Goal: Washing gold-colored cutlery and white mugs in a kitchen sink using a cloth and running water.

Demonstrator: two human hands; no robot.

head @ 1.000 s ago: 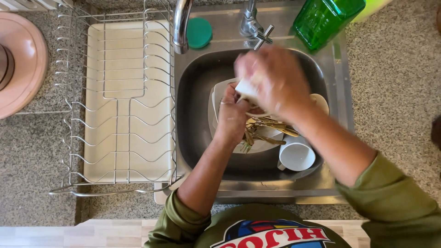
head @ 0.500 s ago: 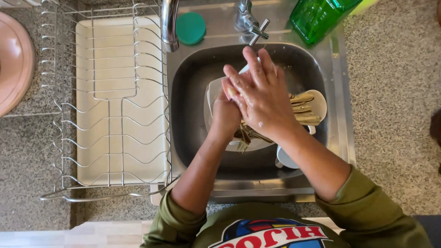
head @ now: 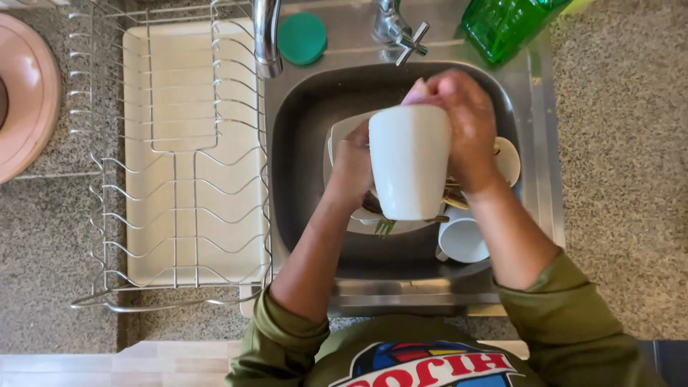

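Two white mugs (head: 409,161) (head: 464,239) — one green bottle (head: 504,25), one rack (head: 172,165).

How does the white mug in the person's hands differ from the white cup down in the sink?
The mug is held up over the sink between the left hand and right hand; the cup lies loose on the sink floor beside the plate. The mug looks taller and larger, though it is nearer the camera. The mug shows its side; the cup shows its open mouth. Both are plain white.
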